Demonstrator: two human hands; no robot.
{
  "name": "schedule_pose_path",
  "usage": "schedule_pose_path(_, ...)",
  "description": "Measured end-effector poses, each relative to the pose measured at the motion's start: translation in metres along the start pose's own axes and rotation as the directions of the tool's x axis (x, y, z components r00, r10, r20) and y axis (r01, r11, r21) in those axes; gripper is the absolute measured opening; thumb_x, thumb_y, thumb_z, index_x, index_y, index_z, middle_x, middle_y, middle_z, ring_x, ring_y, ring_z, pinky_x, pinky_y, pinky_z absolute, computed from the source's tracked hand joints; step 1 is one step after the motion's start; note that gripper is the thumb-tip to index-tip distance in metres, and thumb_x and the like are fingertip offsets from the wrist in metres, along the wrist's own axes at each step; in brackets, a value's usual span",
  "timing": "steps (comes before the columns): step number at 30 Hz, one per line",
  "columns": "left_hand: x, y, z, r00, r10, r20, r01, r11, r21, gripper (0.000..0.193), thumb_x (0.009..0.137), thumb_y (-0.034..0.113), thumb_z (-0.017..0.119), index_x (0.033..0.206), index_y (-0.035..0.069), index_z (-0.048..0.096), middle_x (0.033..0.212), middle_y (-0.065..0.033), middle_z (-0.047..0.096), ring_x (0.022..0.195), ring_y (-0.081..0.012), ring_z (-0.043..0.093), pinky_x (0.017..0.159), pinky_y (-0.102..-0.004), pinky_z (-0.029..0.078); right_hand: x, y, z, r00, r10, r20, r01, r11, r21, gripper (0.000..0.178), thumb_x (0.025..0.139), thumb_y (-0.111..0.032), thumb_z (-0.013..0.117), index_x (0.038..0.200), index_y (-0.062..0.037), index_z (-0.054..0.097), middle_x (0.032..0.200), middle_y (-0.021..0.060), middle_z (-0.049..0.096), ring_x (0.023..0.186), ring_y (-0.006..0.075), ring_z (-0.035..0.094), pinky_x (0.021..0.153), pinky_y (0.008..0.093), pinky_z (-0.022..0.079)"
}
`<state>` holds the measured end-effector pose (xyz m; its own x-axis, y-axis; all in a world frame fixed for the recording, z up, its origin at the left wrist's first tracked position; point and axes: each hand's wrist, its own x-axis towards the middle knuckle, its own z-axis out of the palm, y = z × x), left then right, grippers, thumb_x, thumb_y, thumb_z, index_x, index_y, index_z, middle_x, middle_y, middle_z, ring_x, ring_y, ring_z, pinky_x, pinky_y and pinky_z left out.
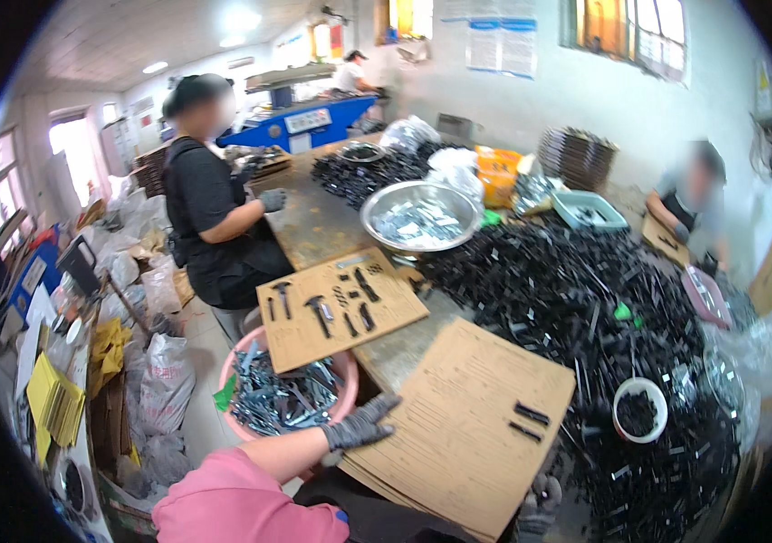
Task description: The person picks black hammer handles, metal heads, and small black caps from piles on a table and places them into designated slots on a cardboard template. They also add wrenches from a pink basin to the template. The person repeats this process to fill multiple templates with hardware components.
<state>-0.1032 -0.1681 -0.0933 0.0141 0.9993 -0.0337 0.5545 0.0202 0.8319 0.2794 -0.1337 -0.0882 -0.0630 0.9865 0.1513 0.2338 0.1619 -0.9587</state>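
Observation:
A stack of cardboard sheets (pixel 458 412) lies in front of me, its top sheet faintly printed. Two black metal pieces (pixel 531 414) rest near its right side. My left hand (pixel 359 427), in a grey glove, lies against the stack's left edge with fingers stretched out and apart. By the lower right edge of the cardboard is my right hand (pixel 541 502), also gloved; its fingers are partly hidden and blurred. Beyond the stack, another cardboard sheet (pixel 386 317) carries several black parts, two of them hammer-shaped, laid out in groups.
A large heap of black metal parts (pixel 531 281) covers the table's right side. On it stands a white tub (pixel 639 410). A steel bowl (pixel 422 215) holds shiny pieces. Left of the table is a pink basin (pixel 345 371) of metal strips. Co-workers stand at left and sit at right.

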Motion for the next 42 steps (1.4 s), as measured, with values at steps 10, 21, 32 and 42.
schedule_pose_path(10,0.001,0.018,0.002,0.995,-0.1,0.013,0.1,0.98,-0.173,0.067,0.081,0.024,0.058,0.133,0.001,0.023,0.134,-0.0164,0.029,0.127,-0.0251,0.024,0.104,-0.0309,0.017,0.002,0.041,-0.018,0.906,-0.353,-0.235,0.297,0.923,-0.244,0.024,0.088,-0.029,0.048,0.098,-0.0082,0.053,0.092,0.0069,0.057,0.076,0.0169,0.054,0.063,0.0273,0.043)
schedule_pose_path(21,0.006,0.018,-0.024,0.966,0.078,-0.246,-0.095,0.994,-0.06,0.039,0.082,0.007,0.054,0.119,0.001,0.044,0.101,-0.0088,0.054,0.095,-0.0165,0.05,0.084,-0.0264,0.04,0.033,-0.081,0.074,0.772,-0.46,0.439,0.618,0.706,-0.347,0.016,0.079,-0.011,0.05,0.094,-0.0071,0.055,0.086,0.0113,0.055,0.079,0.0282,0.055,0.072,0.0344,0.047)
schedule_pose_path(32,-0.027,0.058,-0.019,0.896,0.289,0.338,-0.408,0.837,0.366,0.036,0.074,0.028,0.062,0.1,0.004,0.056,0.08,-0.0131,0.057,0.075,-0.0285,0.057,0.066,-0.0343,0.046,0.002,-0.094,0.146,0.63,-0.193,0.752,0.72,0.509,-0.472,0.021,0.07,-0.027,0.063,0.078,-0.009,0.057,0.07,0.0093,0.054,0.064,0.0265,0.057,0.057,0.0357,0.046)
schedule_pose_path(42,-0.02,0.05,-0.005,0.871,0.345,0.349,-0.453,0.839,0.302,0.02,0.07,0.018,0.062,0.087,0.007,0.059,0.075,-0.0102,0.056,0.072,-0.0274,0.056,0.065,-0.036,0.046,-0.001,-0.078,0.1,0.755,-0.102,0.648,0.484,0.753,-0.446,0.013,0.073,-0.019,0.06,0.081,-0.0088,0.061,0.073,0.0091,0.057,0.071,0.0263,0.057,0.064,0.0356,0.046)
